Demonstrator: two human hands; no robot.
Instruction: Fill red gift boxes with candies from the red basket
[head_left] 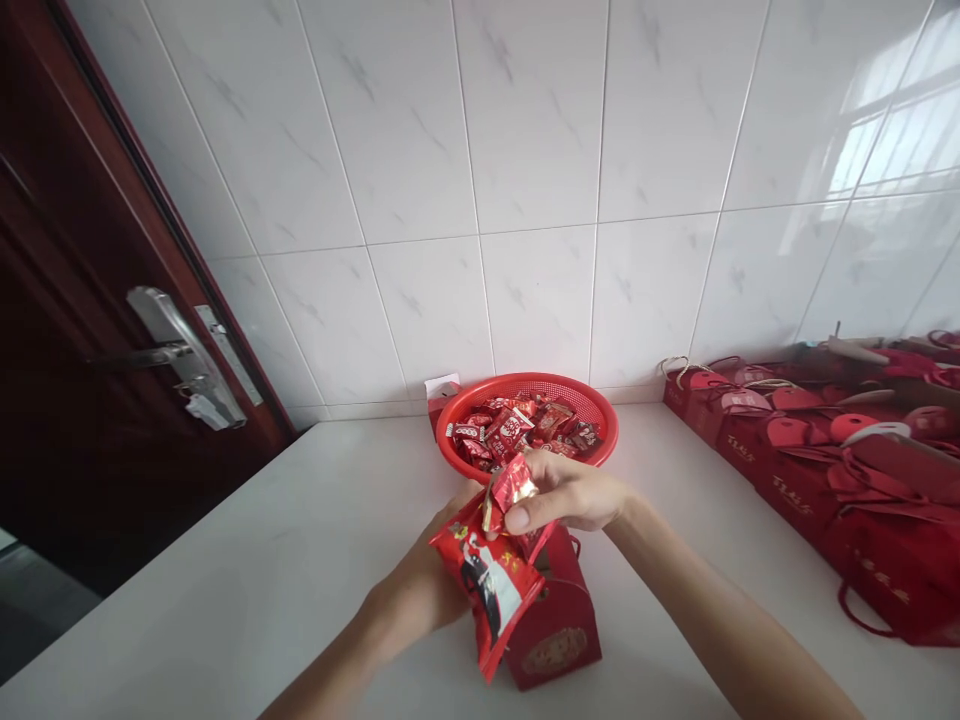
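Over the front of a red plastic basket (pixel 609 440), my two hands are close together. My left hand (pixel 437 560) is closed on a red snack packet (pixel 487 578) with a black-and-white figure printed on it; its fingers are mostly hidden behind the packet. With thumb and fingers, my right hand (pixel 574 490) pinches a small red and gold wrapped snack (pixel 510 487). Just below the hands stands a dark red gift box (pixel 555 625) with an oval emblem on its front, partly covered by the packet. Several red-wrapped snacks (pixel 510 428) fill the basket.
Rows of red gift boxes (pixel 795 495) with cord handles stand along the right side. A small red and white box (pixel 442 388) sits behind the basket. The white tabletop (pixel 300 560) meets a tiled wall (pixel 540 150); a dark red door (pixel 67 300) is at left.
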